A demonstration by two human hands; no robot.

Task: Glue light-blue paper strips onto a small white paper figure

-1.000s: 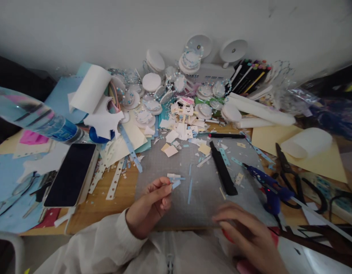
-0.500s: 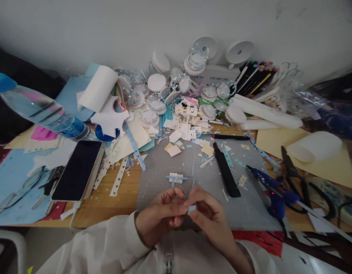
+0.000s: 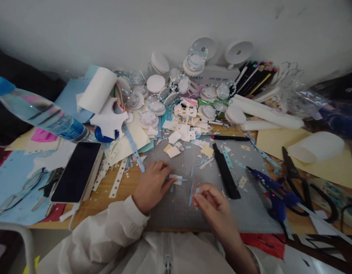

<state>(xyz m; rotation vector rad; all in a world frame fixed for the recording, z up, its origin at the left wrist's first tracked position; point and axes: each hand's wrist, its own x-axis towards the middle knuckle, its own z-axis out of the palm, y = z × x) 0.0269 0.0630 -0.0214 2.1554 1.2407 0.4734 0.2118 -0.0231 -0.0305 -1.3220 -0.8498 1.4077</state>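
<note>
The left hand (image 3: pixel 151 184) rests on the grey mat (image 3: pixel 244 213), its fingers (image 3: pixel 168 182) stretched flat and pressing on a small white paper piece (image 3: pixel 176 179) crossed by a thin blue strip; the fingers are not curled round it, only laid upon its left edge. The right hand (image 3: pixel 213 203) hovers just to the right, near the mat's front, with thumb and forefinger pinched together on a tiny blue scrap (image 3: pixel 197 190). A loose blue sliver (image 3: pixel 191 193) lies on the mat between the two hands.

Right of the right hand a black knife (image 3: pixel 225 172) lies slantwise on the mat, and past it a blue glue gun (image 3: pixel 271 190) sits at the mat's edge, beside black scissors (image 3: pixel 295 177). A phone (image 3: pixel 76 171) lies face up on the table to the left, with a water bottle (image 3: pixel 42 114) lying above it. Paper offcuts (image 3: pixel 184 129) heap at the mat's far edge, and markers (image 3: pixel 256 78) stand against the wall behind.
</note>
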